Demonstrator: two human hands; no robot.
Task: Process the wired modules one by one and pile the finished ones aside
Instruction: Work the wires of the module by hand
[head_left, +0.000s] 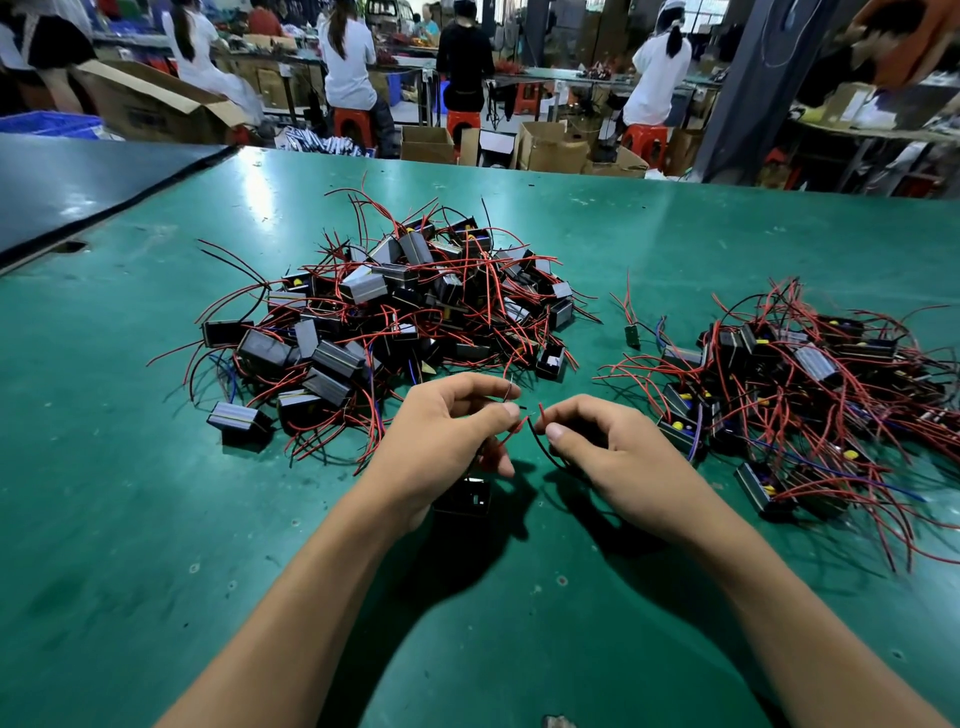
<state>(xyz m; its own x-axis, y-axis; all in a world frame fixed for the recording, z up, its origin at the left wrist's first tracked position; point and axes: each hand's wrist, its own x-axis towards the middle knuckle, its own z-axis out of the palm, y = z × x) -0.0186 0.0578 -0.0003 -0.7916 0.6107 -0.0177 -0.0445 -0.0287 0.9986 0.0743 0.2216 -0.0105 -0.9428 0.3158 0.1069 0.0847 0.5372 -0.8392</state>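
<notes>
Judging by the two heaps, this job is somewhere in the middle, but honestly I can't say which heap is the done one. On the green-topped counter (156, 493), a big tangled mound of black box modules with red wires (395, 312) sits toward the far edge. A flatter spread of similar wired modules (789, 395) lies by the right edge. One small black module (464, 498) is being worked toward the near edge. The left hand (447, 426) pinches a red lead and the right hand (597, 447) pinches another lead end, so one unit is in progress and plenty look left. Hard to see: the module is mostly tucked under the left hand and its shadow, the wire tips are tiny, and the right spread seems to run off frame. A small loose green circuit board (632, 335) lies between the heaps, purpose unclear.
</notes>
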